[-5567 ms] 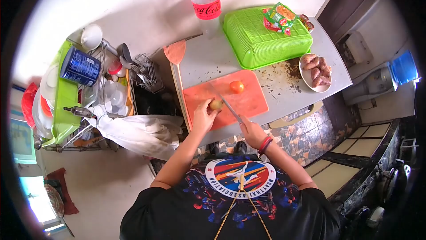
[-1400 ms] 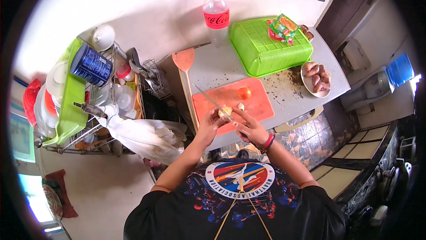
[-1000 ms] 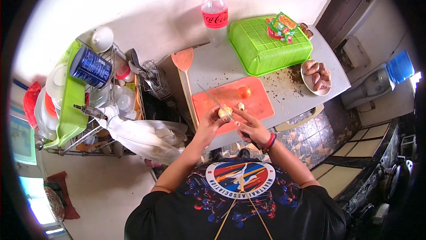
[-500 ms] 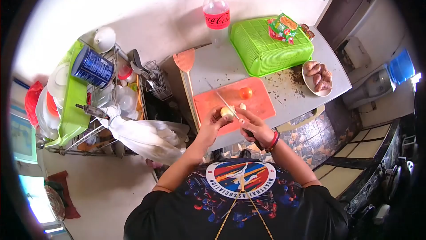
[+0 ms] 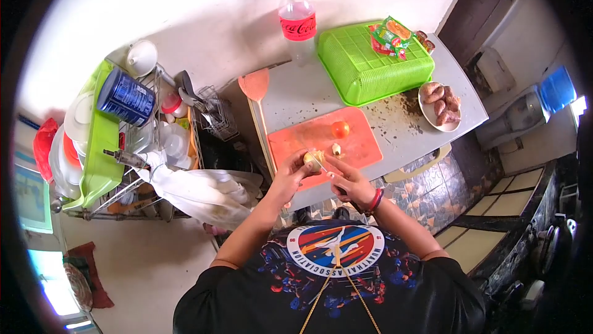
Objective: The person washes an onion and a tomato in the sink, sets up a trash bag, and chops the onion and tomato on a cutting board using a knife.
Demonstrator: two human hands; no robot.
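My left hand (image 5: 289, 177) is closed around a pale yellow onion (image 5: 312, 159) above the near edge of the red cutting board (image 5: 291, 139). My right hand (image 5: 354, 187) grips a knife (image 5: 320, 166), its blade against the onion and its handle mostly hidden in my palm. On the board, just beyond my right fingers, lies a small whitish piece that looks like a garlic clove (image 5: 336, 148). A tomato (image 5: 340, 129) rests farther back on the board.
Left of the board lies an orange spatula (image 5: 254, 87). Behind stand a cola bottle (image 5: 298, 25) and an upturned green basket (image 5: 374, 65) with packets (image 5: 393, 36) on top. A plate (image 5: 446, 127) of brownish-red roots sits right. A dish rack (image 5: 108, 148) stands left.
The knife blade, which pointed up past the onion over the board, now lies lower across the onion. My right hand has tilted and shifted slightly left. The view has shifted a little.
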